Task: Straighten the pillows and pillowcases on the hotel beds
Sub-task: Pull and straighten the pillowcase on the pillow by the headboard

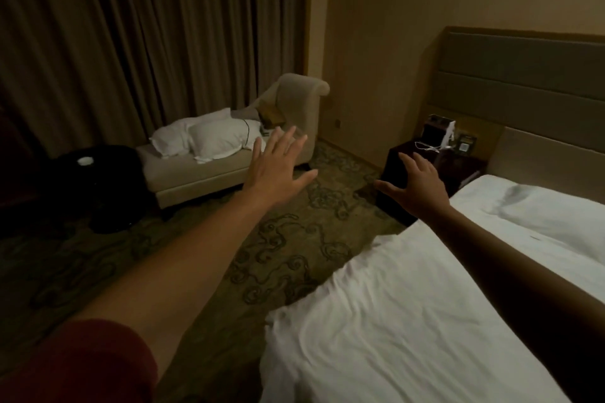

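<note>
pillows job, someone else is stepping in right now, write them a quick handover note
Left hand: open, fingers spread, empty, stretched out toward the chaise.
Right hand: open, empty, held near the bed's corner.
Two white pillows lie piled on the beige chaise by the curtains, off the bed.
The bed has its white sheet on, still wrinkled; one pillow sits by the headboard, rumpled.
Done: nothing clearly finished.
Left: fetch the chaise pillows, set them at the headboard, smooth the cases.
</note>
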Demonstrator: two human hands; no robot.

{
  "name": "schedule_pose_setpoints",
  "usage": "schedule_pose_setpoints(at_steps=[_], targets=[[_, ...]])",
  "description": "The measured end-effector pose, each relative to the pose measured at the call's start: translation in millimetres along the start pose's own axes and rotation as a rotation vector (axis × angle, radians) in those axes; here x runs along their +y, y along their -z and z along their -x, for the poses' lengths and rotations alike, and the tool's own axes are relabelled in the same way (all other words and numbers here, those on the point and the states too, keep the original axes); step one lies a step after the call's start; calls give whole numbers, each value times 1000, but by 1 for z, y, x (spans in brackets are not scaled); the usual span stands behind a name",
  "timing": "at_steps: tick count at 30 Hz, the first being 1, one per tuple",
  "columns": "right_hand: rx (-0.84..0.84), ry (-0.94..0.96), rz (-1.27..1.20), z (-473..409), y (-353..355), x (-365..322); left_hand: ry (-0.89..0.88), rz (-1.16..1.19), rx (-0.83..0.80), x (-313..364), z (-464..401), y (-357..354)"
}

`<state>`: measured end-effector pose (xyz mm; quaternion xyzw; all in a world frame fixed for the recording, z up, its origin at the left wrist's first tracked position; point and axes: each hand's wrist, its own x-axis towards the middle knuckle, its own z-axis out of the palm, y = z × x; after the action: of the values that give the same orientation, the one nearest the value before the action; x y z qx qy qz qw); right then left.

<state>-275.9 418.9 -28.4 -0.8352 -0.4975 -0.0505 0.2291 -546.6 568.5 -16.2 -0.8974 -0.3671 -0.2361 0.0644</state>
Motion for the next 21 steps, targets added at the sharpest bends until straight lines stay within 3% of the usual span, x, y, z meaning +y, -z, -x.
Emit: schedule_pose_setpoints(at_steps=[1,3,4,9,13,18,19,21], targets=[[17,4,-28,-40,-27,-27,8,33,-5,-41,-27,-9],[31,-18,-64,-52,-32,-32,-7,23,-7,-48,-41,-13],[46,-55,-110,-94,-64,-48,-25,54,-21,-83,-73,-32],[25,-148,-237,-167,-113,-53,-90,91,-15,-122,-144,-84],[90,-270,-318,-282,-175,-36,-177,163,-58,-172,-269,-153],[46,-313,-304,-349,-178,-40,-236,236,-41,-192,-367,-179],[101,-327,-292,-394,-179,-24,-270,314,-54,-193,-422,-203],[134,-303,-300,-406,-168,-22,-308,341,-53,-191,-442,-214]])
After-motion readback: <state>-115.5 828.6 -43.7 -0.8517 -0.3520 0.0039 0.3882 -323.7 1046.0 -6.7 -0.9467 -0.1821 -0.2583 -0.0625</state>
